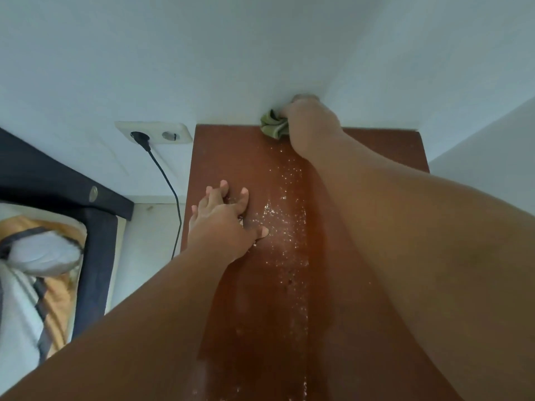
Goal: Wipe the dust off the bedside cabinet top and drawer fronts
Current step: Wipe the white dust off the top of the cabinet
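Note:
The bedside cabinet top (231, 157) is a reddish-brown board running away from me to the white wall. A strip of pale dust specks (286, 227) lies down its middle. My right hand (311, 123) is at the far edge by the wall, shut on a crumpled green cloth (273, 125) that presses on the board. My left hand (223, 221) rests flat on the left part of the top, fingers spread, holding nothing. The drawer fronts are out of sight.
A double wall socket (157, 134) sits left of the cabinet, with a black plug and cable (170, 186) hanging down beside the cabinet's left edge. A dark bed frame (58, 180) with bedding (34, 273) is at the far left. A white wall corner stands at the right.

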